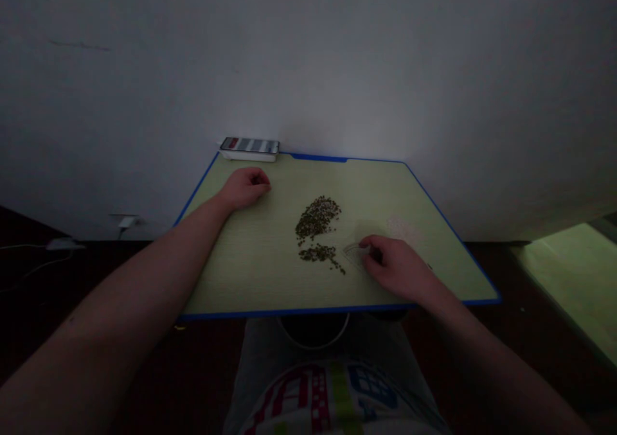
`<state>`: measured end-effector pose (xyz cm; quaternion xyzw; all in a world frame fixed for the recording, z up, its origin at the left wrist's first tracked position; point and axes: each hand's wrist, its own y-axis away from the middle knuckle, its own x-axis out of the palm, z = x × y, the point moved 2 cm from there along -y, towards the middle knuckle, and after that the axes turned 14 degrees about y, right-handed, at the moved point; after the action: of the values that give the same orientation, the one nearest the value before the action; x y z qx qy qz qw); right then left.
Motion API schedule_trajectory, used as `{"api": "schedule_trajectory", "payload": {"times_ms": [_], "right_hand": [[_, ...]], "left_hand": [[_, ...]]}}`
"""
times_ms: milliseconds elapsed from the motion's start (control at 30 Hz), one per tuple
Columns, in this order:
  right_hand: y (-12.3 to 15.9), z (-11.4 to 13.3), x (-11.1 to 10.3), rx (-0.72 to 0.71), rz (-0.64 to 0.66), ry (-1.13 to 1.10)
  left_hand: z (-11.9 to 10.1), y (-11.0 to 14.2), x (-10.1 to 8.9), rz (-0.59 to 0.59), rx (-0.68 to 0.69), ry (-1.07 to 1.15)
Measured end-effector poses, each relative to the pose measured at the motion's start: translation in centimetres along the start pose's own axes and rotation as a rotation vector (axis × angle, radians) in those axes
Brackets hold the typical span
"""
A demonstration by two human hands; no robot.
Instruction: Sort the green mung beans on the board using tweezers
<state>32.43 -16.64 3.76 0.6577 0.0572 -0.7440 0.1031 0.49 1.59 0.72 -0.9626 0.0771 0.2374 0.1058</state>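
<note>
Dark small pieces point(318, 218) lie in two clusters at the frame's centre. Right of them, the right hand point(393, 265) curls, its contents unclear; the left hand point(245, 187), upper left of them, is loosely curled.

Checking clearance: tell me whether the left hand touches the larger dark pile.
Apart. The head view shows bare board between the left hand and the larger dark pile.

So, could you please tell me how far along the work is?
Partway, I would judge: pale bits already lie apart on the table. The right hand is curled near the small pile; whether it or the left hand holds anything is unclear. That dark pile and the large pile beyond seem to be left.
</note>
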Motion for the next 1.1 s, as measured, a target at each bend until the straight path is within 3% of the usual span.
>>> {"api": "schedule_trajectory", "payload": {"times_ms": [567,1100], "right_hand": [[-1.1,1.0,-0.2,-0.123,0.031,-0.032],[-1.0,1.2,-0.3,-0.114,0.04,-0.021]], "left_hand": [[0.4,-0.1,0.0,-0.002,-0.001,0.016],[0.0,0.0,0.0,0.006,0.004,0.004]]}}
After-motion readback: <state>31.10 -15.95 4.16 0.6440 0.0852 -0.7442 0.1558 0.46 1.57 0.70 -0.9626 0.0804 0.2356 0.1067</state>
